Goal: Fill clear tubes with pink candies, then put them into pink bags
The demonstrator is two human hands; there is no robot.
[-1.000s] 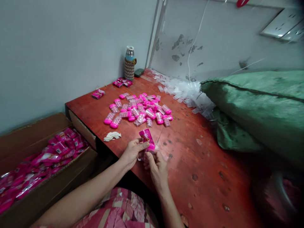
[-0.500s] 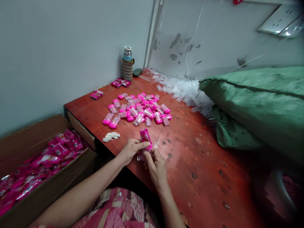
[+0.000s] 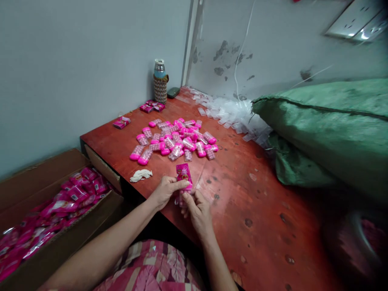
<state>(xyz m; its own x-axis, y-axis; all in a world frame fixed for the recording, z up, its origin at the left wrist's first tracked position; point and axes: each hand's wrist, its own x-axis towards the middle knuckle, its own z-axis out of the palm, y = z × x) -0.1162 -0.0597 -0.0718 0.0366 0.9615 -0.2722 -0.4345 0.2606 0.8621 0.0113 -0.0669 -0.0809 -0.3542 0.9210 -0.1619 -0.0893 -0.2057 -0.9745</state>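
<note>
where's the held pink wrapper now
In the head view, just below and left of centre: the pink wrapper is pinched by the left hand, above the right hand, nearer than the pink-capped containers.

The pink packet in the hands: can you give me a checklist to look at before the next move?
1. Left hand holding the pink packet: ok.
2. Right hand holding its lower end: ok.
3. Lower end in full view: not ok, fingers cover part.
4. Packet sealed: cannot tell.
5. Pink-capped containers clear of both hands: ok.
6. Flask upright: ok.
</note>
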